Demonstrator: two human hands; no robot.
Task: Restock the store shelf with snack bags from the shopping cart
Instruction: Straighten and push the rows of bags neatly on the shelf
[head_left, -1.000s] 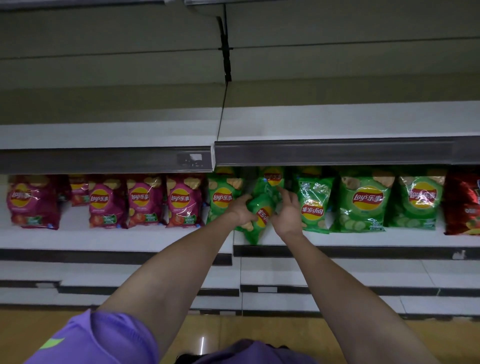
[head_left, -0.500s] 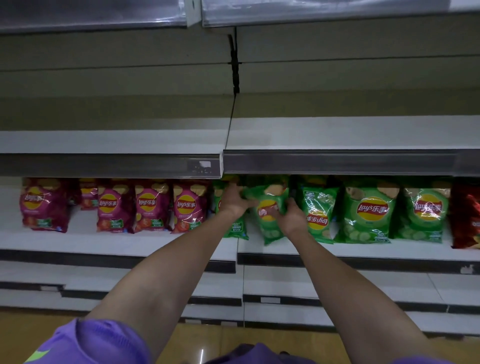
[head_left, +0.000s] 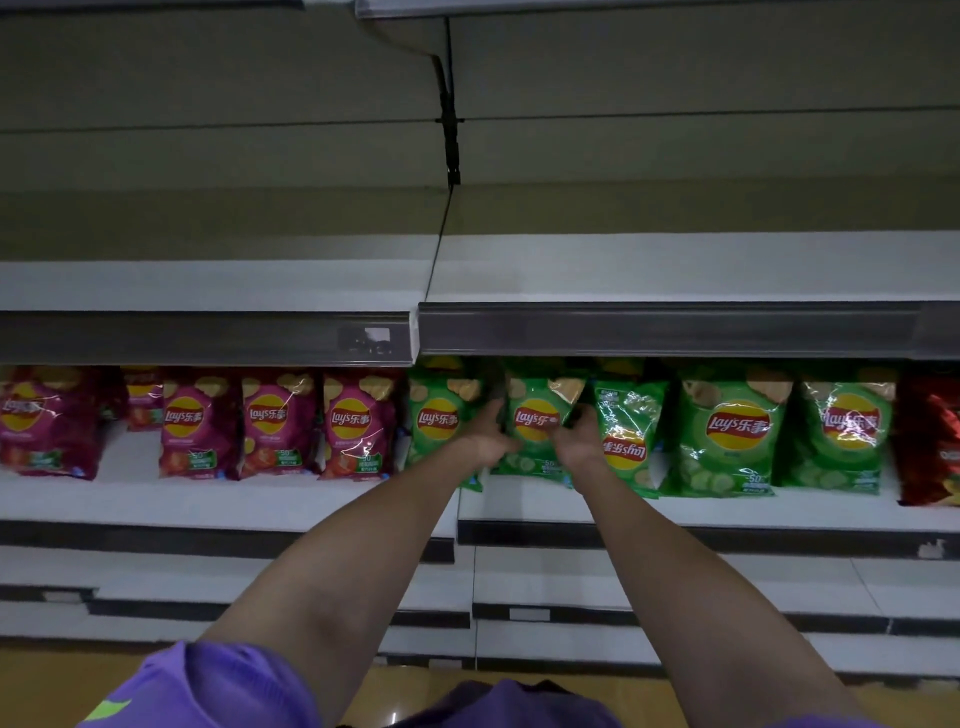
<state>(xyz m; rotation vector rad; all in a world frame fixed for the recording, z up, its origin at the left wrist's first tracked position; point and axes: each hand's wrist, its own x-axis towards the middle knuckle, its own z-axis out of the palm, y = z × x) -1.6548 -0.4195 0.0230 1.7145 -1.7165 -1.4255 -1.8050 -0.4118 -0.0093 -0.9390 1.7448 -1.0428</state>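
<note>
Head view shows both hands on one green snack bag (head_left: 537, 415). Left hand (head_left: 485, 434) grips the bag's left edge, fingers curled behind it and out of sight. Right hand (head_left: 579, 439) grips the right edge, fingers wrapped round the side of the bag near its upper half. Both forearms reach up and forward from the lower frame, with purple sleeves (head_left: 208, 686) at the bottom edge.

Held bag stands upright, logo facing out, its base at or just above the white shelf (head_left: 675, 512); contact with the shelf cannot be confirmed, as the hands cover the lower corners. It sits under the grey price rail (head_left: 665, 330), which hides its top edge.

Neighbours: a green bag (head_left: 439, 415) just beside it to the left, partly behind the left wrist; an upside-down green bag (head_left: 628, 436) just beside it to the right, touching the right hand. Further right, two larger green bags (head_left: 730, 431) stand upright side by side, then a red bag (head_left: 932, 441) at the frame edge. Left of the shelf joint, a row of magenta bags (head_left: 275, 421) stands upright, with more set behind them at the far left.

Upper shelf (head_left: 675, 265) above the rail is white. Lower shelves (head_left: 675, 577) step down to a tan floor (head_left: 519, 686).
</note>
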